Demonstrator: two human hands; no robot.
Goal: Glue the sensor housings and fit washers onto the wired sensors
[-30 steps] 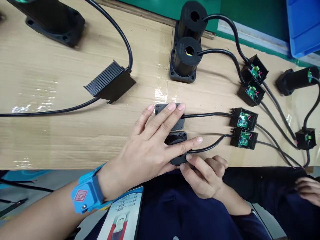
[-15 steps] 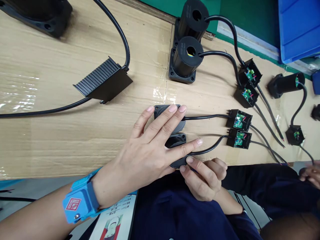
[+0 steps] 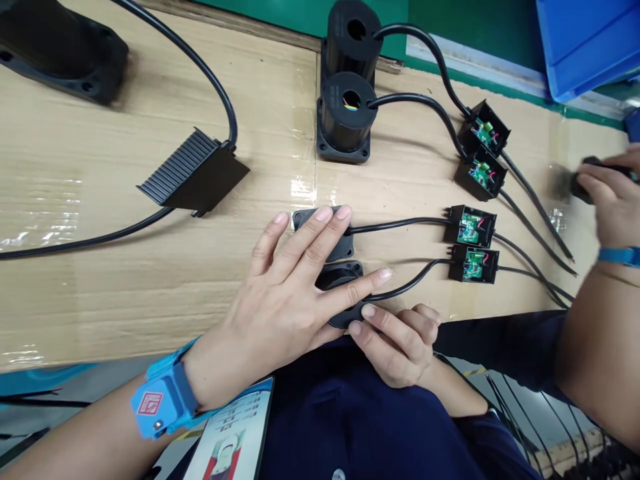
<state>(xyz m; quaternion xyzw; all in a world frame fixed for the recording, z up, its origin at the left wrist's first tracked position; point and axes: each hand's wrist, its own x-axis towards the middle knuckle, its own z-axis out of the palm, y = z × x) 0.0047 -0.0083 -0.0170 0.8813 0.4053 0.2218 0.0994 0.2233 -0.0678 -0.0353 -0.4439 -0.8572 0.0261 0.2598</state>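
Note:
My left hand (image 3: 287, 287), with a blue wrist strap (image 3: 165, 393), lies with spread fingers over two black flanged housings. The farther housing (image 3: 343, 248) shows under its middle fingertips. The nearer housing (image 3: 340, 270) is partly covered by its index finger. The fingers of my right hand (image 3: 400, 340) are closed in a pinch at the near edge of that nearer housing; the exact grip is partly hidden. From each housing a black cable (image 3: 410, 222) runs right to a small open black box (image 3: 470, 225) with a green circuit board.
Two upright black cylinders (image 3: 347, 117) stand behind, cabled to open boxes (image 3: 481, 175). A finned black box (image 3: 195, 170) and a large black flanged part (image 3: 60, 50) lie left. Blue bins (image 3: 590, 47) stand back right. A co-worker's hand (image 3: 613, 193) holds a dark part at right.
A co-worker's arm has reached in at the right, where a cabled black cylinder and box stood before. The view has shifted slightly; my hands keep about the same pose on the housings.

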